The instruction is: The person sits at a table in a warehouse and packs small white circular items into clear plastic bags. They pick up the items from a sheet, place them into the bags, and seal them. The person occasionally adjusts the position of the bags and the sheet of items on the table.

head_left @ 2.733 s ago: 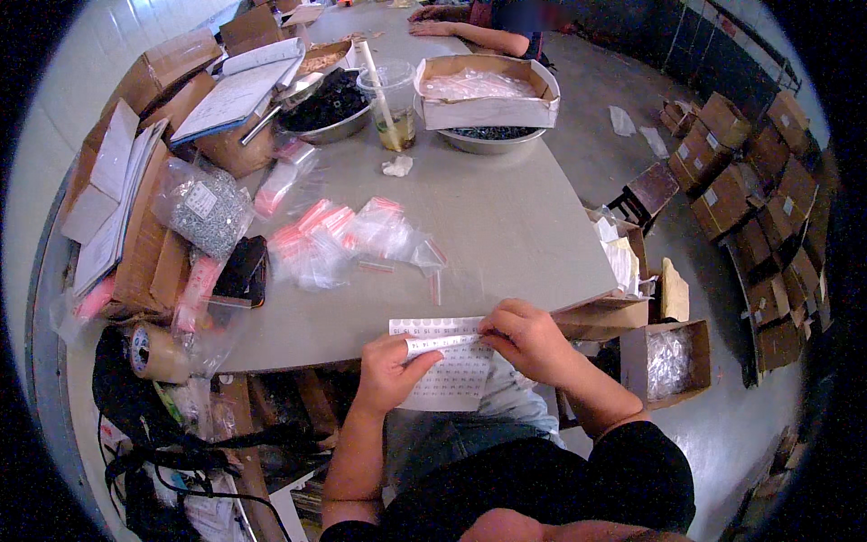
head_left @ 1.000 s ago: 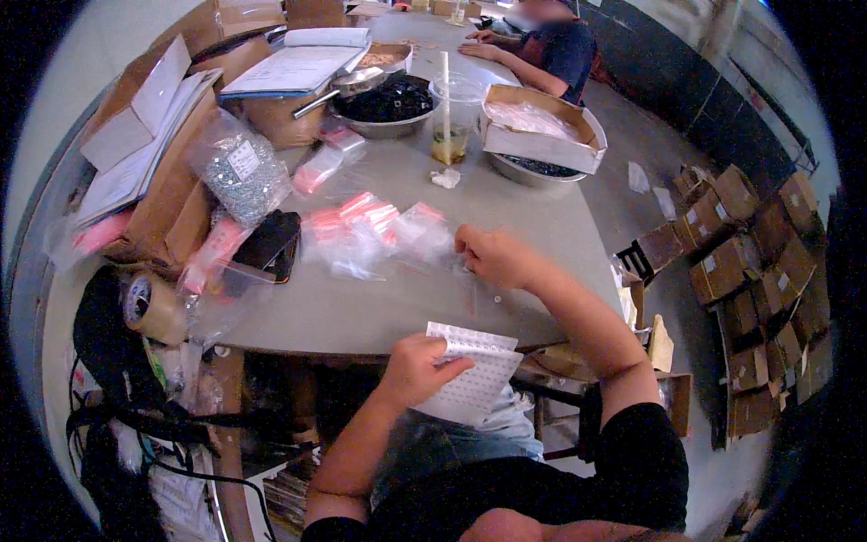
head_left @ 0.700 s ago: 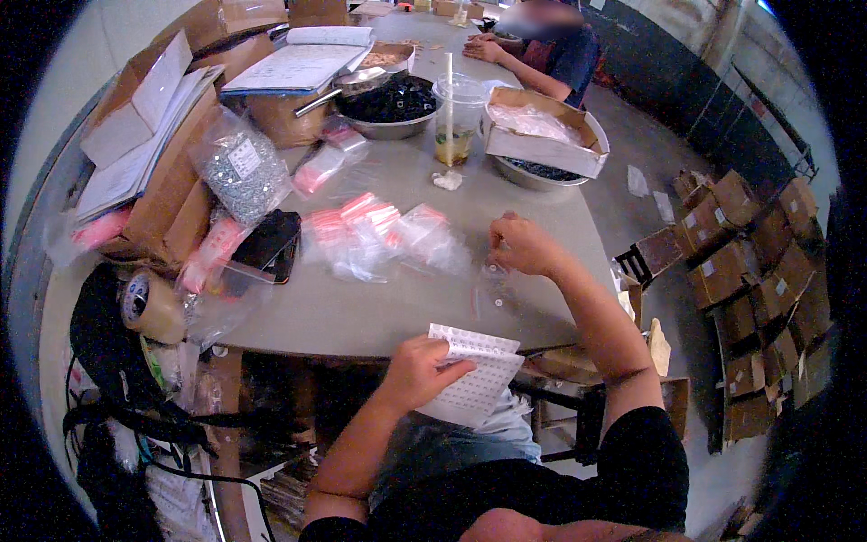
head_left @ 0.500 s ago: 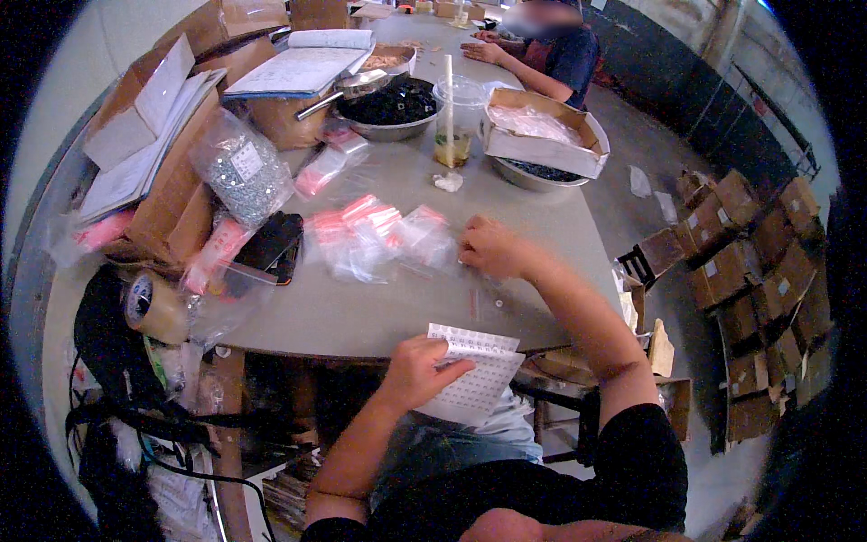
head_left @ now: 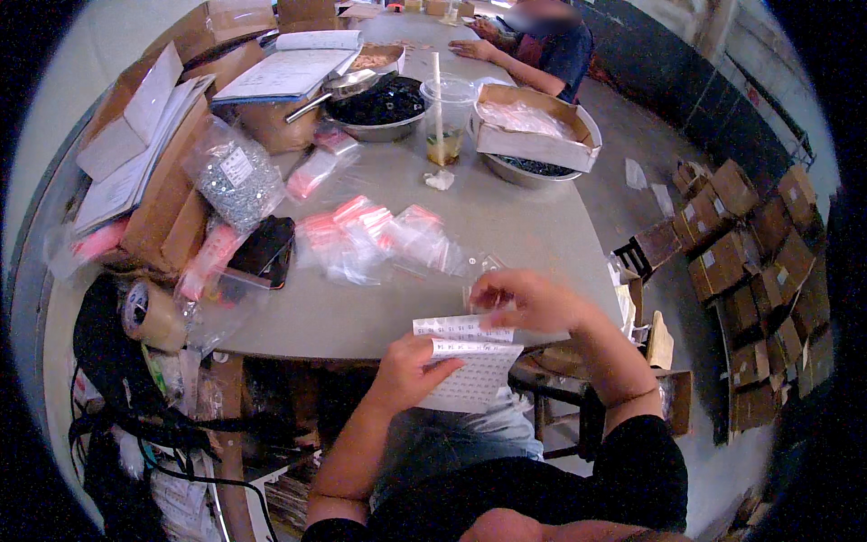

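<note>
My left hand (head_left: pixel 408 372) grips a white sheet of small printed labels (head_left: pixel 470 384) at its left side, over my lap by the table's front edge. The sheet's upper strip is bent back. Just above its upper right corner is my right hand (head_left: pixel 533 300), fingers curled in toward the thumb. What they hold, if anything, is hidden, and I cannot tell whether they touch the sheet. Beyond my hands lies a pile of clear zip bags with red-edged tops (head_left: pixel 361 237). A small clear bag with a little pale part (head_left: pixel 472 262) lies close to my right fingers.
A bag of metal fasteners (head_left: pixel 233 176), a black phone (head_left: pixel 268 253) and a tape roll (head_left: pixel 152 314) are at left. Farther back stand a bowl of black parts (head_left: pixel 379 134), a plastic cup (head_left: pixel 446 122) and an open carton (head_left: pixel 533 140). Another person (head_left: pixel 546 59) sits at the far right.
My right hand has come back from beside the zip bags to the sheet's upper right corner. The left hand still holds the sheet, whose upper strip is now bent further back.
</note>
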Available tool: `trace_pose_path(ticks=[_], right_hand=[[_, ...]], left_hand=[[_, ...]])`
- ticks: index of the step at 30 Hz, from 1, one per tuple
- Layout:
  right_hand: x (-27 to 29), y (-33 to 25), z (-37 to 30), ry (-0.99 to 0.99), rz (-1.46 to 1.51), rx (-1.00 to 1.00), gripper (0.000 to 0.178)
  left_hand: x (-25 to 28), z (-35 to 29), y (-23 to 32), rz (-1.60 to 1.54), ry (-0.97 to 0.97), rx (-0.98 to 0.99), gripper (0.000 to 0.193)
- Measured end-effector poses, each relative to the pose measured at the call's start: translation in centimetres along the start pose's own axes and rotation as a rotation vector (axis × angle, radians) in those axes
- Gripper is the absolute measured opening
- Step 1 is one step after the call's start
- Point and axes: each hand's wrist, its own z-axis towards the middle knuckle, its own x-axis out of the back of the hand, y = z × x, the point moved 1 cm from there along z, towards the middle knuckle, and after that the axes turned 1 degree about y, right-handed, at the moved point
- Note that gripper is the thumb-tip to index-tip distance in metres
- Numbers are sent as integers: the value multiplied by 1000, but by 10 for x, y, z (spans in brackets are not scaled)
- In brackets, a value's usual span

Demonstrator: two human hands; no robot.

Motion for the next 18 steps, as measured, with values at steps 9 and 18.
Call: trace_pose_path(ticks=[9, 18], right_hand=[[-22, 15, -36, 117, 270, -145, 28], [-36, 31, -49, 91, 342, -170, 19]], left_hand=[[6, -3, -4, -47, -77, 19, 23], [9, -3, -10, -147, -135, -87, 20]])
